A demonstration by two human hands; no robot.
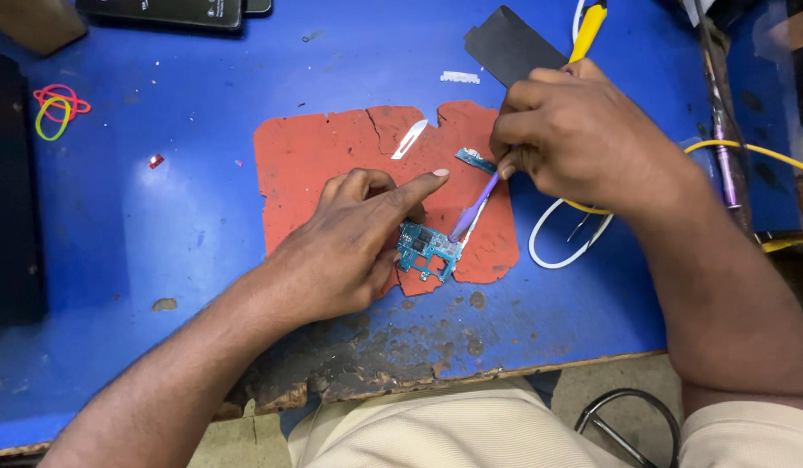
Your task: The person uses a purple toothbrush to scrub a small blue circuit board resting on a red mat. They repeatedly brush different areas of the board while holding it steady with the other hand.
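Honestly, keep the left hand [354,247] pinning the circuit board [427,249] flat under its thumb, index finger stretched out, while the right hand [575,139], pinched around the purple tool [473,208], touches its tip lightly just below.

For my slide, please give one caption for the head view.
Left hand steadies a small circuit board while right hand applies a purple tool.

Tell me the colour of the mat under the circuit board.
The mat is reddish-orange, cracked and worn; the head view shows it.
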